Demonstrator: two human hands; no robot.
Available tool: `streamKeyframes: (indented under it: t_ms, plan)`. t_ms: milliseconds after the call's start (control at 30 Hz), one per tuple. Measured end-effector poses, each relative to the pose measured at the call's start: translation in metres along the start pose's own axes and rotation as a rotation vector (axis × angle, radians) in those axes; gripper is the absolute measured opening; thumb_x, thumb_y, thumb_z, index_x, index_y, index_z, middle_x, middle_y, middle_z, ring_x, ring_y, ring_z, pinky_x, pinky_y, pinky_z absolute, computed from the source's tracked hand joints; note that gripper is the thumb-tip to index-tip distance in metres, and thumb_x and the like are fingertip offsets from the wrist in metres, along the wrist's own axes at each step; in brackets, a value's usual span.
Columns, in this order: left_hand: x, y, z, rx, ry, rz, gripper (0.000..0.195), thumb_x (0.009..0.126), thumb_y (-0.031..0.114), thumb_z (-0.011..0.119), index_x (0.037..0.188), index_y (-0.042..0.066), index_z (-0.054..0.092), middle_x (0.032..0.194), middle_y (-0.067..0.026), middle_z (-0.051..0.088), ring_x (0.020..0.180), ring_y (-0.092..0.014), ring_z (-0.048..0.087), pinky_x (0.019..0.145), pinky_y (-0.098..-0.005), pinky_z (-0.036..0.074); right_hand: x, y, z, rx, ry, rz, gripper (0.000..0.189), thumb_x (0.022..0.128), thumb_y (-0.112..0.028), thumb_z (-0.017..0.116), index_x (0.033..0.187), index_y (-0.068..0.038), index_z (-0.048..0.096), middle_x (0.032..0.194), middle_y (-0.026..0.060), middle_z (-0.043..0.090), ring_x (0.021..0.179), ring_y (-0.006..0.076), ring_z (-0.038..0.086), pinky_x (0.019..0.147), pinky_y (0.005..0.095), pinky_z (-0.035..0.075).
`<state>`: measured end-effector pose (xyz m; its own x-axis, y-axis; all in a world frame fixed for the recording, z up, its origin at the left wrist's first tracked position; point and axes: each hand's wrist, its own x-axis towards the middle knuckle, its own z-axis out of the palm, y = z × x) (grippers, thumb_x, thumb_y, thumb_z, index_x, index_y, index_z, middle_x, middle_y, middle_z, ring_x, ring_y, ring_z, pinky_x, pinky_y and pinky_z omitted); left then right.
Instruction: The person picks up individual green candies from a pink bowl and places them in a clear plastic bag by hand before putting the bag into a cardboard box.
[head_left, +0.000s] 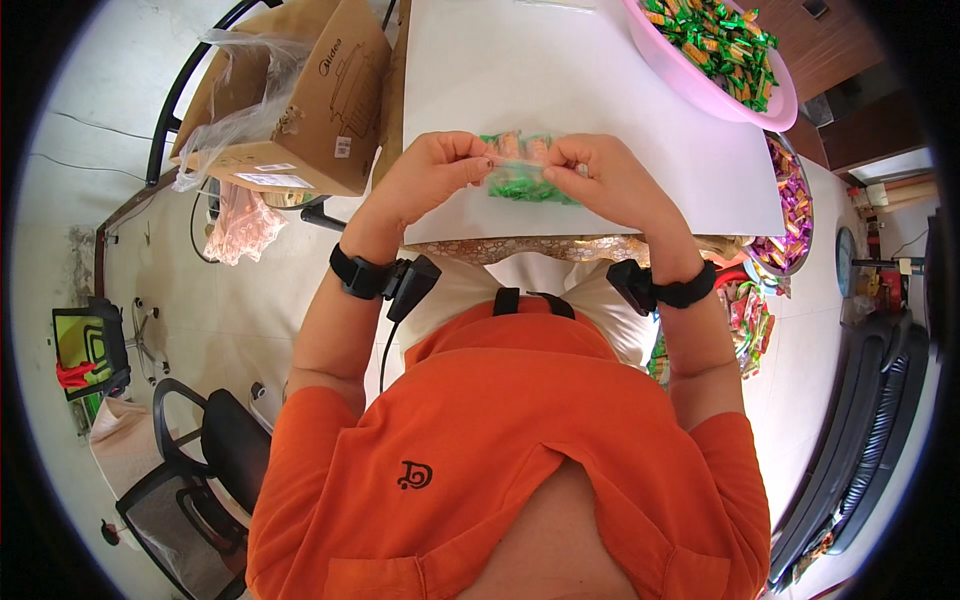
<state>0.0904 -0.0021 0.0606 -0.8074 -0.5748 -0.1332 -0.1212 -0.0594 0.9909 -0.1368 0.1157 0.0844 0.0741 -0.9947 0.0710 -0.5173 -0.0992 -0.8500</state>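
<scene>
Just above the white tabletop (510, 67), near its front edge, I hold a clear plastic bag (517, 166) by its upper edge. Green and orange wrapped candies (525, 187) show through the plastic. My left hand (442, 169) pinches the bag's left corner between thumb and finger. On the other side my right hand (596, 176) pinches the right corner in the same way. The edge is stretched between the two hands. Whether the bag is sealed cannot be told.
A pink basin (784, 112) heaped with green-wrapped candies stands at the table's far right. Beside the table sits a container of purple-wrapped candies (787, 210). An open cardboard box (322, 97) with a plastic liner is at left. A black office chair (225, 427) stands behind left.
</scene>
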Motion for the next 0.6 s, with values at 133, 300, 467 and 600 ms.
streamKeyframes:
  t_ms: [133,300,467,600]
  plan:
    - [-0.001,0.000,0.013,0.008,0.137,0.067,0.015,0.089,0.013,0.068,0.098,0.000,0.068,0.084,-0.0009,0.067,0.081,-0.012,0.060,0.077,-0.0263,0.049,-0.002,0.002,0.001,-0.014,0.009,-0.028,0.019,0.085,-0.016,0.062,0.079,0.000,0.054,0.064,0.0103,0.049,0.058,0.0204,0.044,0.058,0.0335,0.040]
    - [0.003,0.017,0.041,0.589,0.210,0.389,0.017,0.085,0.011,0.071,0.099,0.003,0.069,0.085,-0.0046,0.067,0.081,-0.015,0.061,0.076,-0.0284,0.049,-0.002,-0.003,0.003,-0.039,-0.026,0.044,0.014,0.087,-0.009,0.063,0.081,0.003,0.058,0.070,0.0039,0.056,0.068,0.0113,0.049,0.065,0.0283,0.042]
    - [0.008,0.015,0.044,0.513,0.100,0.130,0.010,0.083,0.007,0.072,0.091,0.001,0.068,0.080,-0.0022,0.064,0.075,-0.011,0.056,0.070,-0.0270,0.047,-0.008,-0.001,0.000,-0.030,0.006,0.031,0.012,0.085,-0.008,0.064,0.082,0.003,0.060,0.071,0.0054,0.058,0.070,0.0120,0.052,0.068,0.0287,0.045]
    - [0.007,0.015,0.041,0.362,0.092,0.079,0.009,0.084,0.007,0.070,0.085,-0.001,0.067,0.074,0.0015,0.060,0.071,-0.007,0.051,0.065,-0.0244,0.045,-0.019,0.009,-0.009,0.022,0.067,0.089,0.013,0.083,-0.009,0.066,0.083,0.004,0.062,0.070,0.0059,0.059,0.068,0.0115,0.052,0.067,0.0289,0.046]
